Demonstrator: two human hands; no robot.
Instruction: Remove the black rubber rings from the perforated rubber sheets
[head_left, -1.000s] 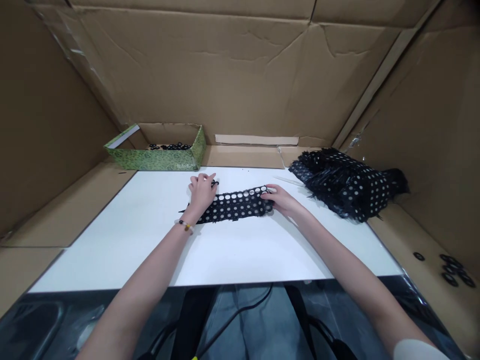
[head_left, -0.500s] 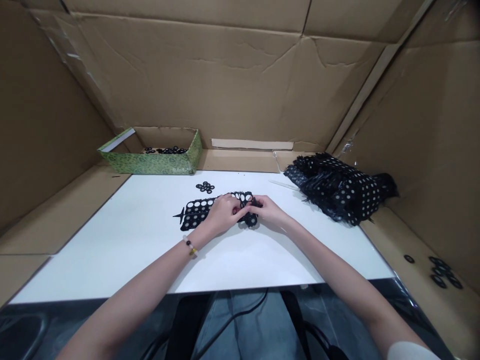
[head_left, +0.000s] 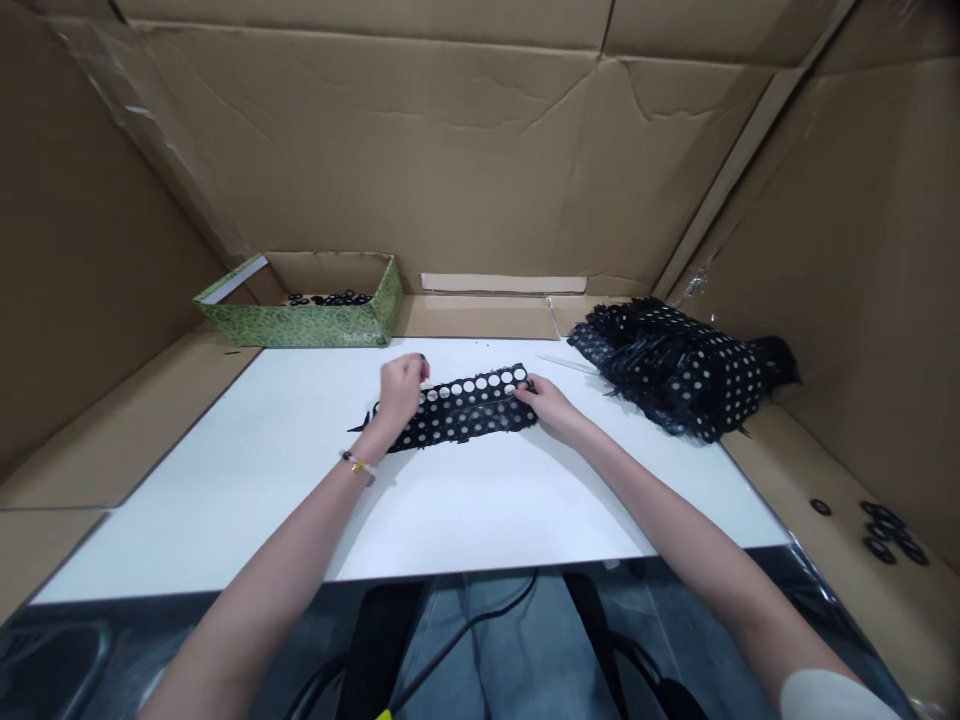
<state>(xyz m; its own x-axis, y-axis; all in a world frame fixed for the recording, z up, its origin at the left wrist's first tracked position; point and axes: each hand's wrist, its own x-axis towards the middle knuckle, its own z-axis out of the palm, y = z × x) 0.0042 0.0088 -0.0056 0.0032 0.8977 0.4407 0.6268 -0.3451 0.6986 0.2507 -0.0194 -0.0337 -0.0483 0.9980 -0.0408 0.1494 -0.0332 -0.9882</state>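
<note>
A black rubber strip full of round holes [head_left: 461,412] lies across the middle of the white table [head_left: 480,500]. My left hand [head_left: 401,388] is at the strip's left end, fingers curled and slightly blurred. My right hand [head_left: 547,402] pinches the strip's right end, holding it down on the table. The strip is stretched out between the two hands.
A green box [head_left: 300,320] with small black rings inside stands at the back left. A heap of black perforated strips [head_left: 675,365] lies at the right edge. Several loose black rings [head_left: 885,530] lie on the cardboard at the far right. Cardboard walls enclose the table.
The hands, together at the strip's middle half a second ago, have moved apart to its ends. The strip lies flat and stretched again. The small cluster of rings is hidden behind my left hand.
</note>
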